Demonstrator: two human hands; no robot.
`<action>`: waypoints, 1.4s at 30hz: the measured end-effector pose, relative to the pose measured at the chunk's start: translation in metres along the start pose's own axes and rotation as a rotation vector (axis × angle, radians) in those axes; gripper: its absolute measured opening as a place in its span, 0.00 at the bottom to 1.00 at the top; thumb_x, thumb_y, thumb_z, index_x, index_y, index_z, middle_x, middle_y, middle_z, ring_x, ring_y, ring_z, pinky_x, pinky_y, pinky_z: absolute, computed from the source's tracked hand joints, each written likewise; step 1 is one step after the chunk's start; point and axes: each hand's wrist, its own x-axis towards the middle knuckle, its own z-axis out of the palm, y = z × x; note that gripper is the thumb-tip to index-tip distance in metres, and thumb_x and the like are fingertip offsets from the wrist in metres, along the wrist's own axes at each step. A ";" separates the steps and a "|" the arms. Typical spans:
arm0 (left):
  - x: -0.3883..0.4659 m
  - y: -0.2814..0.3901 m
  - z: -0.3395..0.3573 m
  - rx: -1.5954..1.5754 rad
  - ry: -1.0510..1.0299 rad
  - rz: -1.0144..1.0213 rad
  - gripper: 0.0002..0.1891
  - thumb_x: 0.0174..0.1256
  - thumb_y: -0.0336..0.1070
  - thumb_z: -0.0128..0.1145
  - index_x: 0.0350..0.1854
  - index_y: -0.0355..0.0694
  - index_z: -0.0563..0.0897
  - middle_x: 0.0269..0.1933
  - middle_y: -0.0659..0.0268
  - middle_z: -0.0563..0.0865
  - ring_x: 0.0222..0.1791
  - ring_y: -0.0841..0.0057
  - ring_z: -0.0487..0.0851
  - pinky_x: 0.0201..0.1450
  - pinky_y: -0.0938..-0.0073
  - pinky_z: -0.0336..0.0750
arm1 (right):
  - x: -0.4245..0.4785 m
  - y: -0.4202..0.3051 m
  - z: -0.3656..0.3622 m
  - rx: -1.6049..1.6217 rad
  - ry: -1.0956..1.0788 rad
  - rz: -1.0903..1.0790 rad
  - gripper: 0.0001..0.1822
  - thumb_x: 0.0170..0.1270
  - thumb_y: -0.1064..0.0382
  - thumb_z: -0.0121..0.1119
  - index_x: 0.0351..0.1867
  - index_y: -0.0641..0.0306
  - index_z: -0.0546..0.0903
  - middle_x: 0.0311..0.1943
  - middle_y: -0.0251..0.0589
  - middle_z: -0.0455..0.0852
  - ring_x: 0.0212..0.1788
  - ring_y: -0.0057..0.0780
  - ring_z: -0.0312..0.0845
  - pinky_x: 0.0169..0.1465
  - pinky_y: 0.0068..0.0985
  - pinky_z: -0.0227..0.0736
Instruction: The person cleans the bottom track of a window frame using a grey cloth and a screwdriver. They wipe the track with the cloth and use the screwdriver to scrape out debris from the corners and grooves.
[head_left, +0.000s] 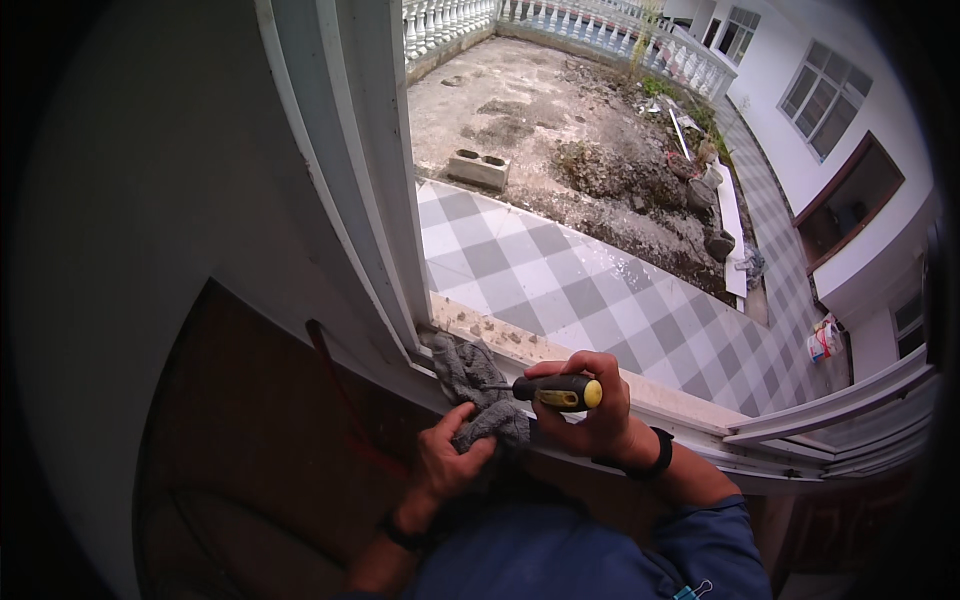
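Note:
My right hand (596, 409) grips a screwdriver (562, 392) by its black and yellow handle, over the white window frame's sill. The screwdriver's thin shaft points left onto a crumpled grey cloth (472, 371); its tip is hidden in the folds. Below and to the left, my left hand (455, 452) pinches the lower part of that cloth between thumb and fingers. The cloth lies over the window track (667, 420), at the corner where the sill meets the upright frame (375, 165). Small crumbs of debris sit on the outer ledge (517, 334) just beyond.
A sliding window panel (862, 427) stands at the right. Outside are a checkered tile walkway (540, 255), a hollow concrete block (478, 170), rubble and a bucket (825, 341). A red bar (341, 382) leans against the wall at lower left.

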 end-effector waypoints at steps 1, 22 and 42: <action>-0.001 0.004 0.002 0.010 0.002 0.001 0.28 0.60 0.39 0.73 0.61 0.28 0.83 0.43 0.48 0.93 0.44 0.70 0.93 0.49 0.68 0.85 | 0.004 -0.005 -0.005 -0.021 -0.031 -0.023 0.27 0.59 0.74 0.74 0.55 0.66 0.70 0.43 0.49 0.93 0.42 0.34 0.94 0.44 0.27 0.85; 0.008 0.030 0.015 0.082 0.006 -0.041 0.27 0.59 0.35 0.73 0.59 0.28 0.84 0.37 0.56 0.92 0.38 0.78 0.89 0.45 0.73 0.84 | 0.071 -0.057 -0.044 -0.527 -0.992 0.392 0.24 0.62 0.57 0.59 0.61 0.52 0.83 0.23 0.53 0.86 0.28 0.57 0.86 0.32 0.51 0.79; 0.010 0.015 -0.012 -0.112 0.316 -0.078 0.32 0.66 0.33 0.67 0.72 0.27 0.75 0.41 0.63 0.88 0.39 0.81 0.84 0.45 0.76 0.80 | 0.045 -0.005 0.024 -0.300 -0.747 0.409 0.29 0.67 0.57 0.60 0.71 0.55 0.78 0.27 0.60 0.86 0.28 0.60 0.85 0.33 0.51 0.79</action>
